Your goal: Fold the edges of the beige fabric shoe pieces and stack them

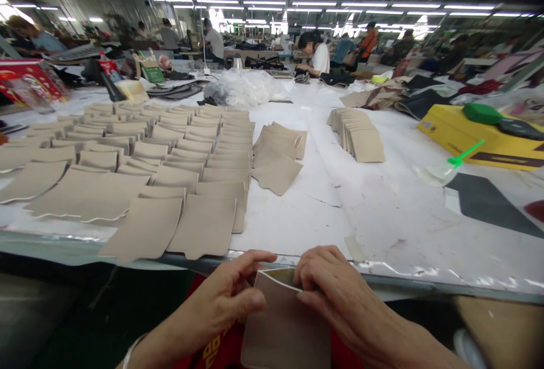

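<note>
Both my hands hold one beige cut piece [284, 323] of soft material at the near edge of the table, below its rim. My left hand [227, 295] pinches the piece's upper left edge between thumb and fingers. My right hand [329, 287] grips the upper right corner, fingers curled over the top edge. The piece seems to have two layers parting at the top. On the white table [382, 210], rows of several like beige pieces [170, 148] lie overlapped to the left, with two smaller stacks [278, 156] [359, 134] farther out.
A yellow box [480, 136] with a green object on it sits at the right, beside a green-handled tool [461, 156] and a dark sheet [488, 204]. Clear plastic bags [246, 88] lie at the back. Other people work at distant tables.
</note>
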A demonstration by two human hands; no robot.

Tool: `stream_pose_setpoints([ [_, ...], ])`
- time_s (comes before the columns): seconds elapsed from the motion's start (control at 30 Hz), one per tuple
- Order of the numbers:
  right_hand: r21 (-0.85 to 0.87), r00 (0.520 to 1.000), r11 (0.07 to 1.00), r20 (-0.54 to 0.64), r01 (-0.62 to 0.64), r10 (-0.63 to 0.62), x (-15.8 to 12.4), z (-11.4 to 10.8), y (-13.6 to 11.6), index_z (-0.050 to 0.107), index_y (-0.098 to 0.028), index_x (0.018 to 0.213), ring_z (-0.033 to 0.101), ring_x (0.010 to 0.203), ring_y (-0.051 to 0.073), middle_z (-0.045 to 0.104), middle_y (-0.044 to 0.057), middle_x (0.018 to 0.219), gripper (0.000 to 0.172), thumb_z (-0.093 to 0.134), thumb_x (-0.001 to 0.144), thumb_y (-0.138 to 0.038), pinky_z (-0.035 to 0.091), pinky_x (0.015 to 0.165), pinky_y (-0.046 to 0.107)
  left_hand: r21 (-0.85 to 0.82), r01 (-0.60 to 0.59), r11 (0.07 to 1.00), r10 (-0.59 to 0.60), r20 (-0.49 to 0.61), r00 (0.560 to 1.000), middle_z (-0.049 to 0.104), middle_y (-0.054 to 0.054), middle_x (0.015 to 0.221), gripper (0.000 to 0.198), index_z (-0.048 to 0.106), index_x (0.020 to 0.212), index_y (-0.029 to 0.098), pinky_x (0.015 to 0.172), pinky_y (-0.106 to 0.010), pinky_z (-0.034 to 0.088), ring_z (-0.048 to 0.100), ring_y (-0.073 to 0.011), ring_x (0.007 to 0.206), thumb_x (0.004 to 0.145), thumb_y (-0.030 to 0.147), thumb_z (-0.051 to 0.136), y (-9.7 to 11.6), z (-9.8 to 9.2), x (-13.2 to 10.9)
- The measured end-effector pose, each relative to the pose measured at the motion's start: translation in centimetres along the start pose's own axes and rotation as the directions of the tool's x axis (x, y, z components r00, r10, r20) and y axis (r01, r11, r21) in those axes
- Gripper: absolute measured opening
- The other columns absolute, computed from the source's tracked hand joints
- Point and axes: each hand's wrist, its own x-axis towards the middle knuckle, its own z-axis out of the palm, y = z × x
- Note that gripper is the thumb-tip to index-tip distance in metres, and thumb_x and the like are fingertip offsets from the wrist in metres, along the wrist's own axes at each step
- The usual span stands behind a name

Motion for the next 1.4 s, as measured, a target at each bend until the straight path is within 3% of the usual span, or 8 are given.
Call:
stream_pose_setpoints([
  [0.1, -0.072, 0.998, 0.997, -0.050, 0.028, -0.031, 0.9, -1.0, -0.5, 0.043, -0.022, 0.081, 0.049, 0.078, 0.019, 0.057, -0.001, 0.082, 0.020, 0.051, 0.092, -0.007, 0.037, 0.074, 0.034, -0.138, -0.009, 0.990, 0.001, -0.059, 0.998, 0.064, -0.002, 0.107, 0.043, 0.058, 0.121, 0.024, 0.084, -0.026, 0.044, 0.057, -0.0194, 0.100, 0.081, 0.034, 0.072, -0.5, 1.2, -0.7],
  [0.23, -0.137, 0.999, 0.989, 0.021, 0.048, -0.045, 0.8, -0.5, -1.2, 0.047, -0.022, 0.081, 0.052, 0.076, 0.019, 0.059, -0.001, 0.081, 0.020, 0.055, 0.090, -0.006, 0.039, 0.073, 0.034, -0.223, 0.043, 0.974, -0.048, -0.019, 0.999, 0.063, -0.002, 0.089, 0.036, 0.064, 0.107, 0.017, 0.072, -0.024, 0.042, 0.056, -0.0170, 0.083, 0.079, 0.038, 0.071, -1.9, 2.2, -0.9],
  [0.37, -0.067, 0.990, 0.998, 0.140, 0.012, -0.002, -0.7, 1.9, -0.3, 0.050, -0.021, 0.091, 0.055, 0.090, 0.020, 0.061, 0.001, 0.098, 0.020, 0.055, 0.089, -0.001, 0.040, 0.085, 0.036, 0.087, 0.120, 0.989, -0.112, -0.085, 0.990, 0.067, -0.003, 0.101, 0.029, 0.066, 0.110, 0.020, 0.076, -0.026, 0.044, 0.059, -0.0201, 0.091, 0.082, 0.031, 0.065, -3.3, 2.2, -1.5],
  [0.43, -0.012, 0.989, 1.000, 0.149, -0.003, 0.005, -1.3, 3.0, 0.4, 0.050, -0.020, 0.096, 0.055, 0.098, 0.021, 0.061, 0.002, 0.107, 0.021, 0.052, 0.090, 0.000, 0.038, 0.089, 0.038, 0.286, 0.165, 0.944, -0.117, -0.177, 0.977, 0.068, -0.001, 0.109, 0.030, 0.067, 0.113, 0.024, 0.085, -0.027, 0.042, 0.059, -0.0206, 0.099, 0.083, 0.024, 0.063, -3.4, 2.0, -1.7],
  [0.53, 0.041, 0.987, 0.999, 0.156, -0.028, 0.021, -1.7, 3.8, 1.0, 0.051, -0.020, 0.098, 0.054, 0.100, 0.021, 0.060, 0.003, 0.110, 0.022, 0.051, 0.091, 0.000, 0.038, 0.089, 0.039, 0.436, 0.196, 0.878, -0.123, -0.188, 0.974, 0.071, 0.001, 0.101, 0.022, 0.073, 0.102, 0.026, 0.082, -0.025, 0.041, 0.061, -0.0186, 0.093, 0.083, 0.023, 0.062, -3.0, 1.8, -1.5],
  [0.7, 0.050, 0.974, 0.996, 0.220, -0.075, 0.062, -1.9, 3.6, 1.1, 0.054, -0.020, 0.100, 0.052, 0.094, 0.022, 0.061, 0.002, 0.100, 0.018, 0.052, 0.092, -0.004, 0.040, 0.088, 0.039, 0.546, 0.179, 0.818, -0.132, -0.125, 0.983, 0.072, 0.000, 0.091, 0.015, 0.074, 0.090, 0.023, 0.074, -0.025, 0.039, 0.062, -0.0181, 0.085, 0.084, 0.022, 0.060, -2.7, 1.8, -1.1],
  [0.9, 0.109, 0.971, 0.989, 0.226, -0.103, 0.077, -1.8, 3.9, 1.6, 0.048, -0.020, 0.087, 0.050, 0.089, 0.020, 0.057, 0.002, 0.093, 0.014, 0.050, 0.094, -0.008, 0.043, 0.081, 0.035, 0.569, 0.164, 0.806, -0.122, -0.111, 0.986, 0.068, 0.002, 0.082, 0.015, 0.071, 0.081, 0.021, 0.069, -0.023, 0.036, 0.059, -0.0150, 0.080, 0.086, 0.020, 0.056, -3.0, 2.0, -1.0],
  [1.4, 0.183, 0.972, 0.976, 0.223, -0.119, 0.077, -2.0, 4.1, 2.0, 0.041, -0.021, 0.080, 0.045, 0.081, 0.019, 0.052, 0.002, 0.085, 0.020, 0.048, 0.094, -0.009, 0.041, 0.071, 0.032, 0.646, 0.063, 0.761, -0.081, -0.002, 0.997, 0.064, 0.003, 0.080, 0.023, 0.071, 0.082, 0.023, 0.071, -0.025, 0.034, 0.055, -0.0140, 0.082, 0.087, 0.011, 0.052, -2.4, 2.4, -0.2],
])
